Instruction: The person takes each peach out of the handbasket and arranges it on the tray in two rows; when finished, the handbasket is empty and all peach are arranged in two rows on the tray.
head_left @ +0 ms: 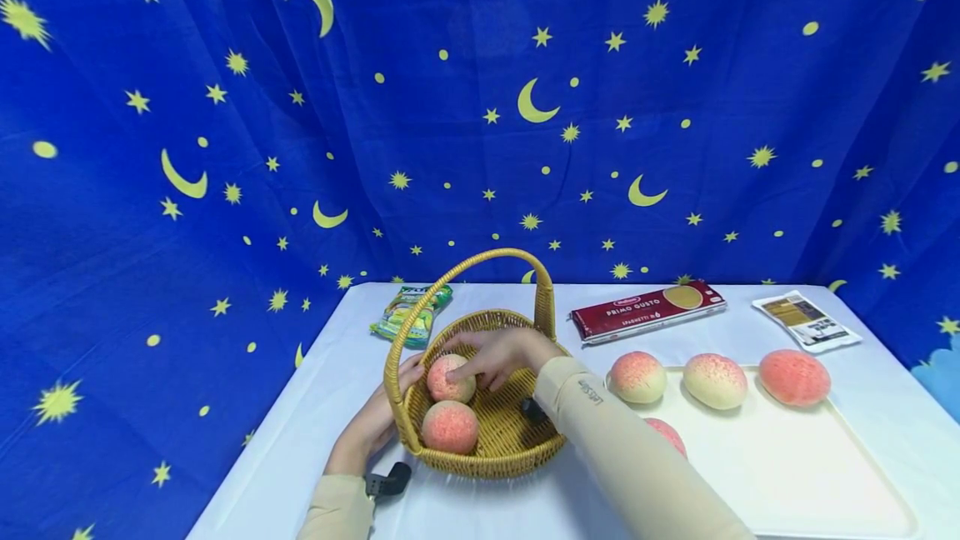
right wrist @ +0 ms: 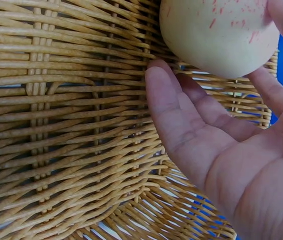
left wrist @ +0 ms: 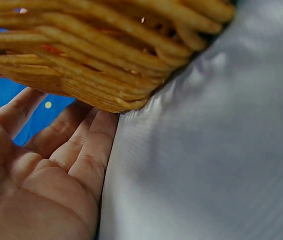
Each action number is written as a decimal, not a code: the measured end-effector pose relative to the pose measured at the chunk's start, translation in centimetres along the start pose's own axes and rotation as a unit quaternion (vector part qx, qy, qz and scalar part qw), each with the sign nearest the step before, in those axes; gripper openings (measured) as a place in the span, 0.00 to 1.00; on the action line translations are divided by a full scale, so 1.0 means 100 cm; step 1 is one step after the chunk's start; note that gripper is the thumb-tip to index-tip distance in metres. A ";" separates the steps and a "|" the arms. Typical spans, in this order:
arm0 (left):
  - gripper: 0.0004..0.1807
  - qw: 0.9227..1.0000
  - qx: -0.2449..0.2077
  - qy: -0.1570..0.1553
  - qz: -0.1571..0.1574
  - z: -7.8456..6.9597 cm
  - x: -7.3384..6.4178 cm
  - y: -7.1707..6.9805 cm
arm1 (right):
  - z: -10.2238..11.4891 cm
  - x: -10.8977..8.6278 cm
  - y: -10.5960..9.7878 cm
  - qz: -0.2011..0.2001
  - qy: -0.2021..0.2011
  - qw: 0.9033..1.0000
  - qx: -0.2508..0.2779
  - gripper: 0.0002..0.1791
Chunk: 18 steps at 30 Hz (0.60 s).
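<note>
My right hand (head_left: 498, 354) is down in the wicker basket (head_left: 480, 465), thumb and finger pinching the far peach (head_left: 446, 388) at its sides, other fingers loose beneath; can't tell how firm that pinch is. My left hand (head_left: 378, 415) grips nothing: fingers extended against the basket's outer wall, palm bare. Main risk, I'd say: the far peach is round and looks smooth, so a thin pinch could let it squirt out and roll across the woven floor. It sits right by the near peach (head_left: 450, 427), so a careless push could knock that one too; both are at the left side of the basket. If my left hand slips off the wall, the basket could slide or tip on the white cloth (head_left: 277, 457). The tall handle (head_left: 495, 253) arches over the opening, so my wrist could snag it coming out. Right sleeve (head_left: 600, 432) crosses in front of the tray (head_left: 810, 473) and partly hides a low peach (head_left: 667, 436) there; three more peaches (head_left: 715, 381) line its far edge. Behind: green packet (head_left: 408, 315) just past the basket, red spaghetti pack (head_left: 648, 311), white pouch (head_left: 806, 321) at far right, all out of the way.
</note>
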<state>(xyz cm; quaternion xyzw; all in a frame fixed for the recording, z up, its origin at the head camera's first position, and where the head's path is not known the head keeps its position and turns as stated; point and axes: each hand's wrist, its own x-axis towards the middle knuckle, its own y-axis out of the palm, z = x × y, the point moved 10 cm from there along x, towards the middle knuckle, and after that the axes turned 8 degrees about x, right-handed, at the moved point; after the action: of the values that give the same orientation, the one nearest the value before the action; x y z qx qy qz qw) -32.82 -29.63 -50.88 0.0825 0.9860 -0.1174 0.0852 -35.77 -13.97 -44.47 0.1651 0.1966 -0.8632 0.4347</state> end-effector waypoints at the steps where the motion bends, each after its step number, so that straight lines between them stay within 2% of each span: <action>1: 0.38 1.000 0.001 0.001 0.000 0.000 -0.001 0.000 | 0.000 0.000 0.001 0.001 0.001 1.000 -0.001 0.35; 9: 0.36 1.000 -0.013 0.013 0.022 -0.003 -0.002 0.002 | -0.003 0.001 0.003 -0.002 0.007 1.000 -0.004 0.40; 18: 0.36 1.000 -0.016 0.010 0.016 -0.003 -0.002 0.002 | -0.003 0.002 0.004 -0.003 0.005 1.000 -0.027 0.39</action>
<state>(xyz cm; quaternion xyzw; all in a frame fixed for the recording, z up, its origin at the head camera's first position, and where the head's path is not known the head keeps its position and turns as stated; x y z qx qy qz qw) -32.67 -29.43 -50.63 0.0979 0.9870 -0.0997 0.0788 -35.55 -14.20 -44.88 0.1565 0.2223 -0.8583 0.4353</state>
